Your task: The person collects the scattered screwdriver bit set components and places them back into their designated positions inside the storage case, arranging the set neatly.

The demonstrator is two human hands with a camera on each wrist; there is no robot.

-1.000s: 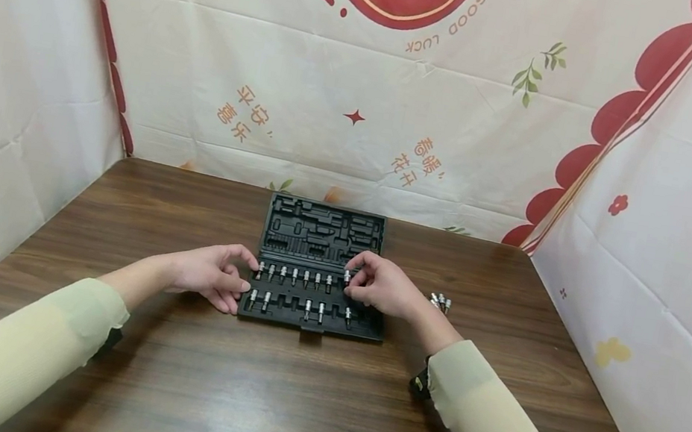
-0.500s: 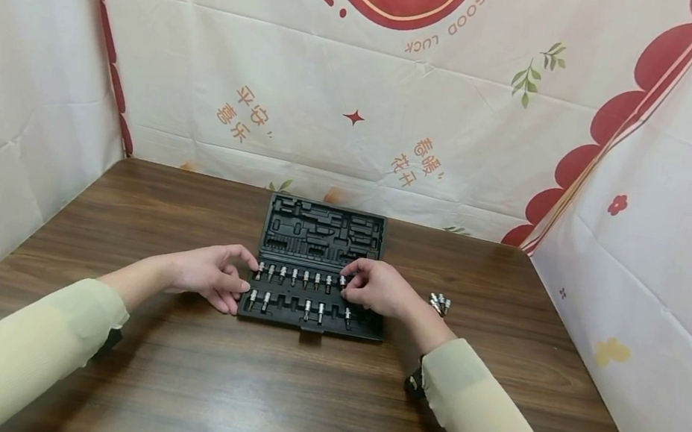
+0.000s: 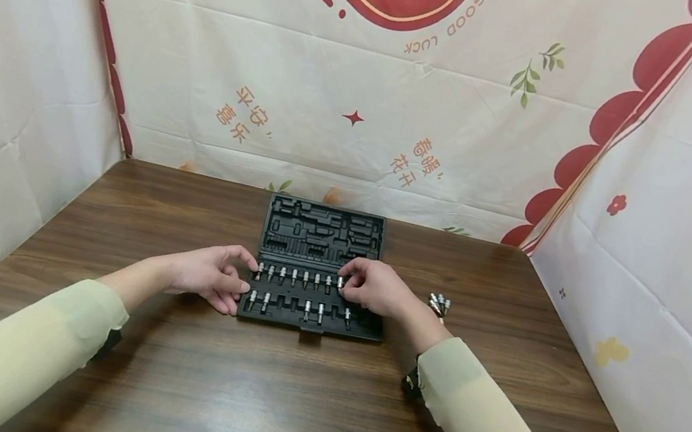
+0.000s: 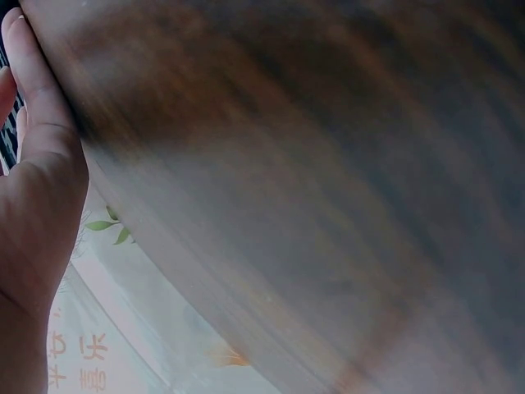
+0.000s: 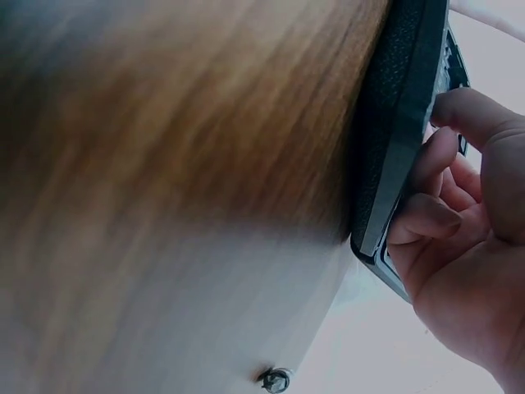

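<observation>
Pinching socket bit (image 3: 340, 283) with thumb and fingertips of right hand (image 3: 378, 287), the nearer one; just left of palm, at upper row of open black case (image 3: 275, 322). Long axis roughly front-to-back, alongside seven seated bits (image 3: 305, 279). Fully seated or not: cannot tell. Touching case's left edge with left hand (image 3: 208, 273), fingers parted. In lower row: five visible. On desk (image 3: 170, 384), rightward: loose bits (image 3: 438, 304).

On the cloth (image 3: 314, 75) behind the desk's (image 3: 212, 376) far edge stand "GOOD LUCK" (image 3: 444, 26) along a red disc (image 3: 393, 12), "平安喜乐" (image 3: 243, 114) toward the far left corner and "春暖花开" (image 3: 419, 161) toward the far right.
</observation>
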